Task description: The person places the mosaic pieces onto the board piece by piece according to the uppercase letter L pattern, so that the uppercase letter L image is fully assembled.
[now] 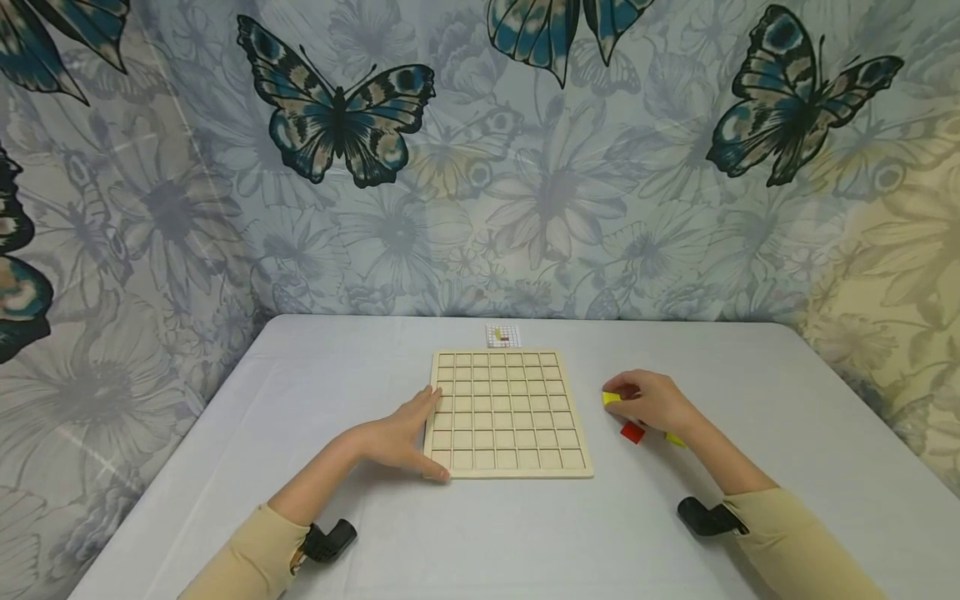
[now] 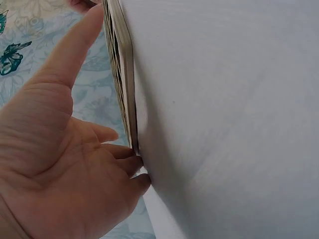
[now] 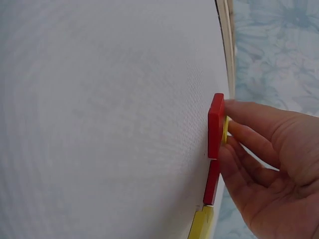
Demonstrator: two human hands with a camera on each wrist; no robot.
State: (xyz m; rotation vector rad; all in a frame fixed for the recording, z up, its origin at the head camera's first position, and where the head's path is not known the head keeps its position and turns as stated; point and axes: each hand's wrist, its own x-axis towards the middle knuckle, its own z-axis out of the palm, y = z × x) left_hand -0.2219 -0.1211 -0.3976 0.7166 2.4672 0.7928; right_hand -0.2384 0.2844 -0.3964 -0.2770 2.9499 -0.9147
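Observation:
A pale wooden board (image 1: 507, 412) with a square grid lies flat at the middle of the table. My left hand (image 1: 397, 433) spreads along its left edge, the thumb at the near corner and the fingertips farther up. The left wrist view shows this hand (image 2: 70, 154) against the board's side edge (image 2: 127, 74). To the right of the board, my right hand (image 1: 648, 400) pinches a yellow tile (image 1: 611, 399) between thumb and fingers. A red tile (image 1: 632, 432) lies just below it. Seen from the right wrist, a red tile (image 3: 215, 127) partly hides the yellow one.
Another yellow tile (image 1: 675, 438) lies partly under the right wrist. The right wrist view has a second red tile (image 3: 212, 182) and a yellow piece (image 3: 201, 222) in a row. A small gridded card (image 1: 502, 336) lies behind the board. A butterfly-patterned backdrop (image 1: 555, 183) stands behind the table.

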